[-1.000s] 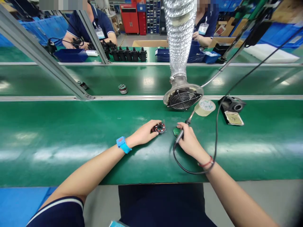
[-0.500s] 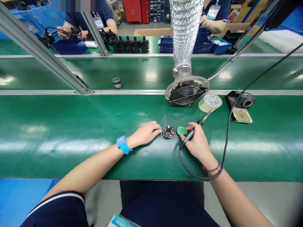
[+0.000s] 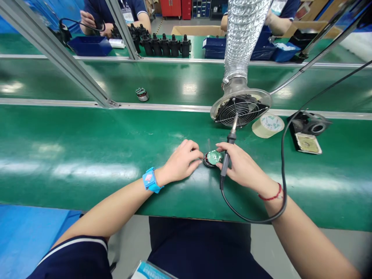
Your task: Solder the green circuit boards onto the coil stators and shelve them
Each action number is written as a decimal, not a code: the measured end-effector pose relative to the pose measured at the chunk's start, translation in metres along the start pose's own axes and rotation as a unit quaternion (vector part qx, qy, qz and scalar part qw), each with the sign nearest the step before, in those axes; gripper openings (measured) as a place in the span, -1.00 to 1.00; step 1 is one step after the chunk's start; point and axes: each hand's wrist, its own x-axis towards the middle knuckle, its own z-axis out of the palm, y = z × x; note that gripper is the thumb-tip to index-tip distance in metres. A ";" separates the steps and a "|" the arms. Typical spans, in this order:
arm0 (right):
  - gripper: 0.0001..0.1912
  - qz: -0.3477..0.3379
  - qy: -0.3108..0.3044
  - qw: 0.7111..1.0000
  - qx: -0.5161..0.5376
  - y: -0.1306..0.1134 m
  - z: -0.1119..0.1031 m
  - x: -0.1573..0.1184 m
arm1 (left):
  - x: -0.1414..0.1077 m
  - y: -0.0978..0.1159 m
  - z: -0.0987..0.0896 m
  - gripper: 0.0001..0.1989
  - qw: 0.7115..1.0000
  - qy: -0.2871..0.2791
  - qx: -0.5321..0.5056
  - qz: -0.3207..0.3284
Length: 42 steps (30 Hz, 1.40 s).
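My right hand (image 3: 236,161) holds a soldering iron (image 3: 225,161), its tip pointing up and away, and its thumb and forefinger reach the edge of a round green circuit board (image 3: 214,157). Under the board, partly covered by it, is a ring-shaped coil part (image 3: 207,161) with a dark rim, resting on the green table (image 3: 95,143). Just left of the coil, my left hand (image 3: 186,159) has its fingers bent and apart, fingertips beside the coil's left edge; nothing shows in it.
A fume extractor (image 3: 241,110) hangs over the table, with a tape roll (image 3: 267,125) and an iron stand (image 3: 309,131) at right. The iron's cable (image 3: 283,166) loops around my right wrist. Another coil part (image 3: 142,94) lies beyond the metal rail. Two people work across.
My right hand has moved the green board left, from beside the coil to over it. The iron has swung more upright. My left hand's fingers have spread at the coil's edge.
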 end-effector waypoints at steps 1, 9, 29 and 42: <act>-0.44 -0.002 -0.007 1.000 0.003 0.000 0.000 0.001 | -0.001 0.001 0.001 -0.83 1.000 -0.016 0.017 0.018; -0.32 0.042 -0.024 0.991 0.123 0.002 0.009 -0.005 | -0.002 0.000 0.013 -0.81 0.997 -0.056 0.061 0.002; -0.46 0.023 0.142 0.981 0.132 -0.019 0.023 -0.021 | 0.023 0.026 0.016 -0.92 0.952 -0.005 -0.249 -0.175; -0.54 0.075 0.172 0.973 0.135 -0.016 0.020 -0.029 | 0.020 0.027 0.018 -0.87 0.956 0.002 -0.220 -0.194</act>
